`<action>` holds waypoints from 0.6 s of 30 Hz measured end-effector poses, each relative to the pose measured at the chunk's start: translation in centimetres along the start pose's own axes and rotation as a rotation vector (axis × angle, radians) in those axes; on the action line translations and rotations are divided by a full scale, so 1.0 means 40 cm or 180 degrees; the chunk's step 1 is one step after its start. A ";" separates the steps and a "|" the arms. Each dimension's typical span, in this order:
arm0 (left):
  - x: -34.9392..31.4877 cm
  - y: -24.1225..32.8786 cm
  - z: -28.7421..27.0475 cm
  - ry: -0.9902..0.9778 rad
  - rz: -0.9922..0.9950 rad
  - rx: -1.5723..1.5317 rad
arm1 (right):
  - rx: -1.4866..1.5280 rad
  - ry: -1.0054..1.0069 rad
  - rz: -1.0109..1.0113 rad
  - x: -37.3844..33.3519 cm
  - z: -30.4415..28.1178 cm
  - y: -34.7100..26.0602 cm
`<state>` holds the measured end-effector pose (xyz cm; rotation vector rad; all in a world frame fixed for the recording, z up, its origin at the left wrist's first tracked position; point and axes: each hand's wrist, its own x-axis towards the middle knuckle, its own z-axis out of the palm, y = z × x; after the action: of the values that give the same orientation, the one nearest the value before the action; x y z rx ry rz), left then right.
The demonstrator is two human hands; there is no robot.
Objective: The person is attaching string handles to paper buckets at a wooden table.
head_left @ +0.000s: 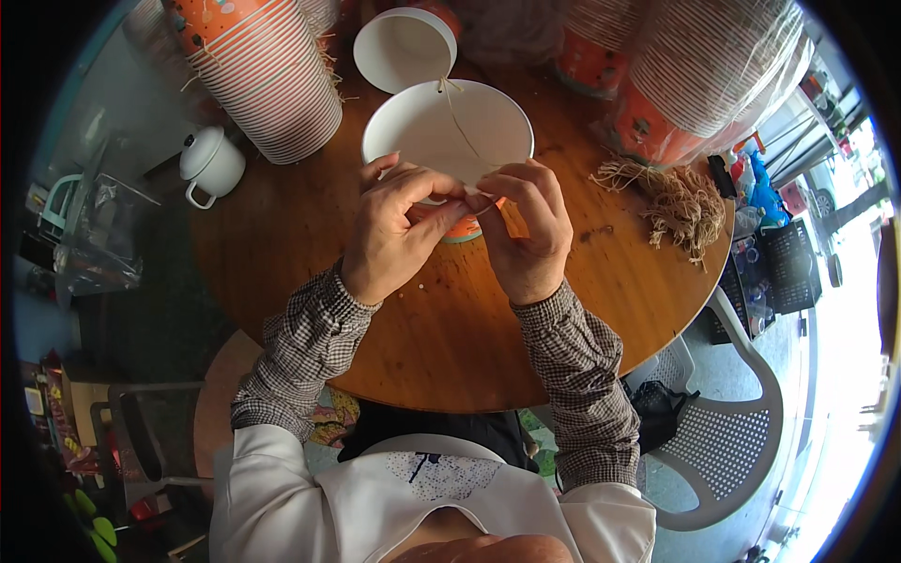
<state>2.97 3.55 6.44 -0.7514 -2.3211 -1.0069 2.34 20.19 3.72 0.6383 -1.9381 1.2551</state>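
A white-lined paper bucket [394,117] with an orange outside stands in front of me, its mouth tilted toward me. A thin beige cord [457,119] is tied at the far rim and runs across the inside to my fingers at the near rim. My left hand [405,208] is closed in a pinch of thumb and forefinger at that near rim. Right beside it, my right hand [527,223] pinches the cord, its fingertips almost touching the left ones. The fingers hide the cord's end and part of the near rim.
Tall stacks of nested paper buckets [267,89] stand at the far left, with plastic-wrapped bucket stacks [694,80] at the far right. Another paper bucket [404,52] lies behind mine. A bundle of cords [685,211] lies right, a white enamel mug [211,164] left. A grey chair [723,450] stands right.
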 end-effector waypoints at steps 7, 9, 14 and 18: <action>-0.001 -0.006 -0.009 0.0245 -0.0193 -0.0102 | 0.0154 -0.0077 -0.0299 0.015 -0.021 -0.002; 0.000 -0.005 -0.009 0.0298 -0.0168 -0.0104 | 0.0083 -0.0123 -0.0416 0.017 -0.022 -0.005; 0.001 0.007 -0.015 0.0074 0.0135 -0.0035 | 0.0109 -0.0267 -0.0379 0.016 -0.025 -0.012; 0.003 0.000 -0.009 0.0241 0.0230 -0.0452 | 0.0643 -0.0041 0.0115 0.014 -0.014 0.011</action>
<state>2.94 3.30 6.73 -0.8314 -2.1601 -1.1567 1.85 20.86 4.06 0.7166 -1.8550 1.4852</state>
